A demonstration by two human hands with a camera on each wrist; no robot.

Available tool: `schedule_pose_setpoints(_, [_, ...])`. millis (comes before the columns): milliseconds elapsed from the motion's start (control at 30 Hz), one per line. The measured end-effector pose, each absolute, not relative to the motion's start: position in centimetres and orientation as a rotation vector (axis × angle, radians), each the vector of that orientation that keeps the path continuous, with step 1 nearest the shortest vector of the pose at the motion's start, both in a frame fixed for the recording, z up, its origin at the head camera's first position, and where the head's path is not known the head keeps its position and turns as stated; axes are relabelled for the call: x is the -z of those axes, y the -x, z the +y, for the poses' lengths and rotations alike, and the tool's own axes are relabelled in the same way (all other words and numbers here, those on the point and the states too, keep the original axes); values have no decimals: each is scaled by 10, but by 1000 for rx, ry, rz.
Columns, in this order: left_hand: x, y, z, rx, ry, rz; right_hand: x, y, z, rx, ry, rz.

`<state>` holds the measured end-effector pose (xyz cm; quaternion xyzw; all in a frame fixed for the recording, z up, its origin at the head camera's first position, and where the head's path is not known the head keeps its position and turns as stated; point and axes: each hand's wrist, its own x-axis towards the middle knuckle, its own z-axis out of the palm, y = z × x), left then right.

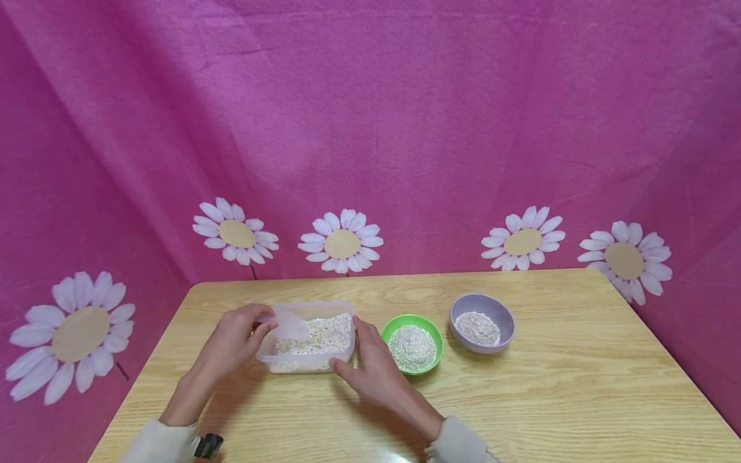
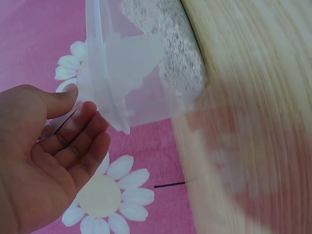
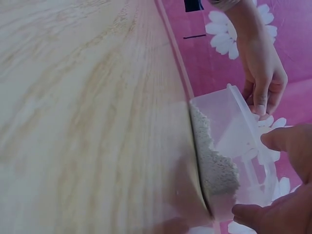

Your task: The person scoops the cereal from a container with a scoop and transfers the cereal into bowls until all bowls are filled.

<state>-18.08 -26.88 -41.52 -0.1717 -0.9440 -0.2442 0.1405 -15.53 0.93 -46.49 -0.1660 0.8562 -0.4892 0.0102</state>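
A translucent rectangular plastic container (image 1: 305,365) stands on the table, partly filled with pale, crumbly flakes (image 1: 330,334) that look like oats. Between thumb and fingers, my left hand (image 1: 236,335) pinches a thin translucent plastic scraper (image 1: 291,326) at the container's left end. The scraper's blade reaches inside, over the flakes, and shows faintly through the wall in the left wrist view. My right hand (image 1: 376,368) grips the container's right end, thumb at the near corner and fingers along the side. Part of this hand also shows in the right wrist view, on the container (image 3: 226,117).
Right of the container, a green bowl (image 1: 438,359) holds a heap of similar flakes. Farther right, a purple bowl (image 1: 505,315) holds a smaller amount. The wooden table (image 1: 579,379) backs onto a pink cloth (image 1: 405,141) printed with daisies.
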Motion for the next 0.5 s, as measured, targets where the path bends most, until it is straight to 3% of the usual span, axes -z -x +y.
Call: schedule_pose_setpoints(500, [436,186,-231,945,428,-2738,470,157,8,1565,524,2628])
